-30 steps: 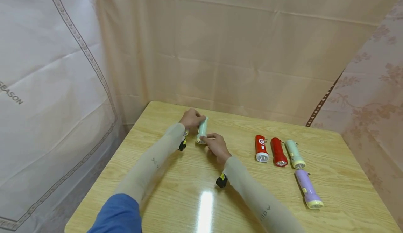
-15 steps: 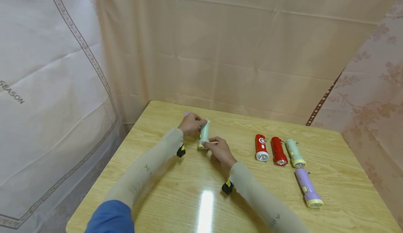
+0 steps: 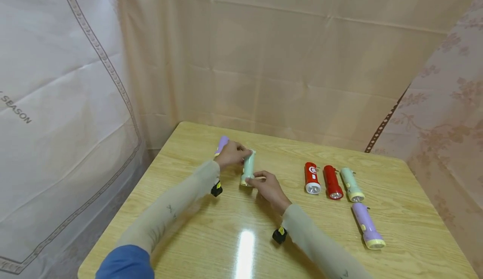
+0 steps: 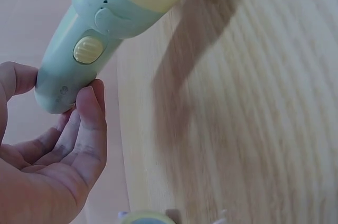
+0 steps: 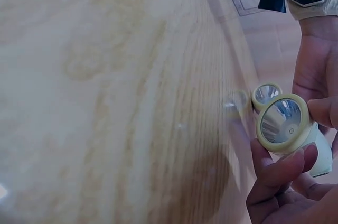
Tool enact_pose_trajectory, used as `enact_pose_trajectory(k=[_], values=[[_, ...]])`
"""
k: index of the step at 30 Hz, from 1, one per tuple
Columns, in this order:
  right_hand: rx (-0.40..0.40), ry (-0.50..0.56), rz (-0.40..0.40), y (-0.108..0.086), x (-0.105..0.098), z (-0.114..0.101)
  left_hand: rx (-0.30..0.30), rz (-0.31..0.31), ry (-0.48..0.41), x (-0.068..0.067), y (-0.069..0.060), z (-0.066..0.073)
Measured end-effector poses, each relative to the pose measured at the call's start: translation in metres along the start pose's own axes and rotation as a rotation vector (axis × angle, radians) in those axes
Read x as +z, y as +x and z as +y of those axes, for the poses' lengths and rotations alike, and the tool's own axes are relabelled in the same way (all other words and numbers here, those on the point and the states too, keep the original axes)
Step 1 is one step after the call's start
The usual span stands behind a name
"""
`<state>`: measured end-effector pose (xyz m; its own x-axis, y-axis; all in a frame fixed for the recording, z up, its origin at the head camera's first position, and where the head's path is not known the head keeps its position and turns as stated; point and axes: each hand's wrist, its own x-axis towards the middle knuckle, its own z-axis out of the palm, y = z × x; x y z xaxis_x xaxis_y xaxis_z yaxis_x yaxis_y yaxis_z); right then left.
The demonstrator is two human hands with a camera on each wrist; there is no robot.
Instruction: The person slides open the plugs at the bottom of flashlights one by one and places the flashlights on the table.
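My L hand (image 3: 233,154) is part-closed, pinching the mint torch (image 3: 249,165) by its tail (image 4: 52,94); my R hand (image 3: 271,189), also part-closed, pinches it at the head (image 4: 116,5); torch is left of centre, towards the far side of the table (image 3: 203,233), prob. just clear of it, tho can't be sure; a purple torch (image 3: 223,141) lies just left of it, partly hidden by my L hand; long axis runs approx. near to far, a bit aslant; lens (image 5: 281,123) points near & slightly left, tail far & slightly right, switch (image 4: 88,50) on the left; I'd guess it's light, stiff plastic, smooth enough to be a bit slippery; lens is prob. the fragile bit; best hold is round the narrow barrel (image 4: 64,42), w/ the flared head as a stop, thumb off the lens.
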<state>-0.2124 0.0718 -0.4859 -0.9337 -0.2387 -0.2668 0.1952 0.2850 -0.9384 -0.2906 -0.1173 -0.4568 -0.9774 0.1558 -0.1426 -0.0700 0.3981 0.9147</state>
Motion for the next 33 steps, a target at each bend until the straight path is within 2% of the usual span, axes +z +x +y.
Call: enact_pose_trajectory(k=[8,15,33], values=[[0.001,0.002,-0.017,-0.012,-0.006,0.003,0.029,-0.037,-0.016,0.006,-0.010,0.004],[0.007,-0.026,-0.004,-0.017,-0.009,0.006,0.012,-0.064,-0.034,0.009,-0.015,0.003],[0.021,-0.029,-0.031,-0.032,-0.012,0.006,0.029,-0.075,-0.008,0.015,-0.028,0.003]])
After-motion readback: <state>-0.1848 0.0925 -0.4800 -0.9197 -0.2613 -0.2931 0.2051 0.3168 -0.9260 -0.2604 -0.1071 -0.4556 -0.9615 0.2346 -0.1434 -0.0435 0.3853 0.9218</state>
